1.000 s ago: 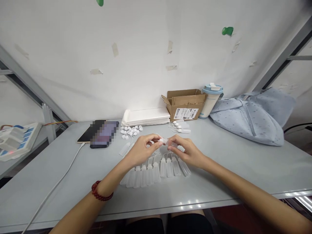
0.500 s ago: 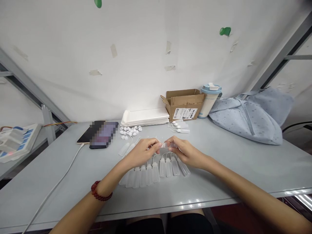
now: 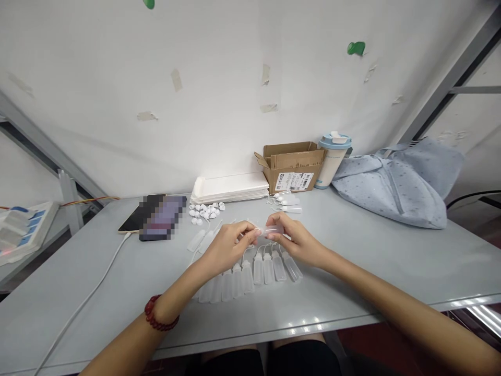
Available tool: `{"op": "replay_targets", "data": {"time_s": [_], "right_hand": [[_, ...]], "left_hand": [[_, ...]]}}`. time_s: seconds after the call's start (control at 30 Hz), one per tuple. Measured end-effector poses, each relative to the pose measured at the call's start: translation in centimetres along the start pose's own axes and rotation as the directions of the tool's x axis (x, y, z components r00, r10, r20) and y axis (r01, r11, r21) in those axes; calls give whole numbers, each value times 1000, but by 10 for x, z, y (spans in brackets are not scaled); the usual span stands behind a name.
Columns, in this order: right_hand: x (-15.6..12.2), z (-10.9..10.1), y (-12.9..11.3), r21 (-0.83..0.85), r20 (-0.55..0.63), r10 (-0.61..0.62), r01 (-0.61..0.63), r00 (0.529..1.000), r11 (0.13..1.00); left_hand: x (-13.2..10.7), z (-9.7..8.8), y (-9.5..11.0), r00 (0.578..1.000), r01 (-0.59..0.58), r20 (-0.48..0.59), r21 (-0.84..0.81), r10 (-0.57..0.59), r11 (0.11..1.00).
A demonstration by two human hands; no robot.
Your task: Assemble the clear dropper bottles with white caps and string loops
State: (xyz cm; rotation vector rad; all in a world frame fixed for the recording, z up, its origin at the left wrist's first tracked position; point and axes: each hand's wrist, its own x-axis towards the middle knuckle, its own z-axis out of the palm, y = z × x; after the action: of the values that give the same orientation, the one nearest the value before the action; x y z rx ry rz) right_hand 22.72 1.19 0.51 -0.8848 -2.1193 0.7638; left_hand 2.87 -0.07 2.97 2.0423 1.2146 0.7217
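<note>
"Pinched between the fingertips of both hands is one small clear bottle [image 3: 273,230] — my left hand [image 3: 229,245] closes on its left end and my right hand [image 3: 296,243] on the body, just above the table [image 3: 371,261]."

"Is its cap on or off?"

"I cannot tell. My fingers cover that end, and the plastic is nearly the colour of the table."

"What lies under your hands?"

"A row of like bottles [image 3: 250,271], side by side, just nearer to me than the held one — my left wrist hides part of the row's left end. Loose white caps [image 3: 204,211] sit beyond my left hand, beside a phone [image 3: 156,216] whose screen is blurred. A few more bottles [image 3: 287,202] lie before the cardboard box [image 3: 291,166], but how many is hard to make out."
</note>
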Motion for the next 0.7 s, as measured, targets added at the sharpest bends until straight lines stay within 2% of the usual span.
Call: {"op": "replay_targets", "data": {"time_s": [0.2,0.33,0.4,0.5,0.6,0.7], "right_hand": [[0,-1,-4,246,97,144,-164,985,955],[1,-2,-5,354,136,183,-220,974,909],[1,-2,-5,364,138,186,-224,973,904],[0,-2,-5,358,129,173,-208,977,910],[1,-2,-5,338,122,162,-194,979,921],[1,-3,-3,314,115,163,-192,980,930]], "left_hand": [[-1,5,-6,990,-128,-56,60,131,990],[-1,7,-7,975,-166,-132,104,179,981],[0,7,-5,981,-143,-126,29,146,989],[0,5,-3,998,-46,-41,-84,43,995],[1,3,-4,999,33,21,-90,-31,995],[0,1,-3,998,41,42,-85,-37,996]]}}
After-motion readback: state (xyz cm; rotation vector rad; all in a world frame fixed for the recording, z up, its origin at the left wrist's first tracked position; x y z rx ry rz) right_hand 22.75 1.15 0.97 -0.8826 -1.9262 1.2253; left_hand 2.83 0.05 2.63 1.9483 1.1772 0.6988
